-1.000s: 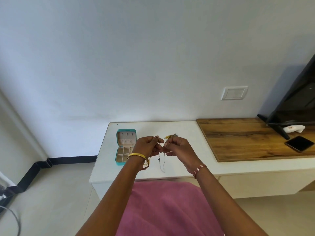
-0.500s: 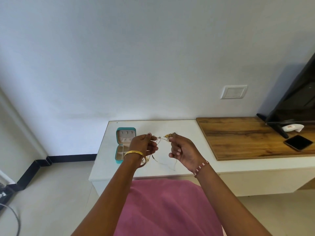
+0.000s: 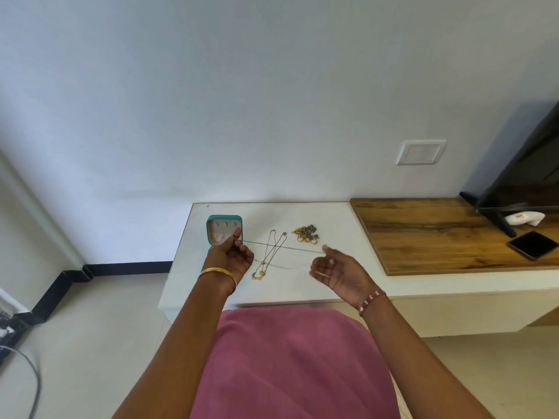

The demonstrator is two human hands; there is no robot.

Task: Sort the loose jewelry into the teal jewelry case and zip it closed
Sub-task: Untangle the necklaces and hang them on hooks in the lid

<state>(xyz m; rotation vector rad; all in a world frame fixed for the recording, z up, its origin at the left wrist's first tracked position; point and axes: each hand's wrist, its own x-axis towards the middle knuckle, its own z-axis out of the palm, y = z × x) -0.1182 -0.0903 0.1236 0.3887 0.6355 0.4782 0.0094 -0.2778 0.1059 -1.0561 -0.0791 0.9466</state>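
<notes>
Soft, even daylight fills the room, bright on the wall [image 3: 272, 86] and the white table [image 3: 302, 285], with no hard glare. A broad dim shadow falls on the wall at 3 o'clock beside the dark screen [image 3: 526, 170], and the floor at 8 o'clock sits duller. Straight lines bow toward the edges from the wide lens, and the right hand [image 3: 338, 270] looks slightly smeared.

Probably a home living room: a television [image 3: 526, 173] stands on a wood-topped white cabinet [image 3: 423, 231] against the wall.
</notes>
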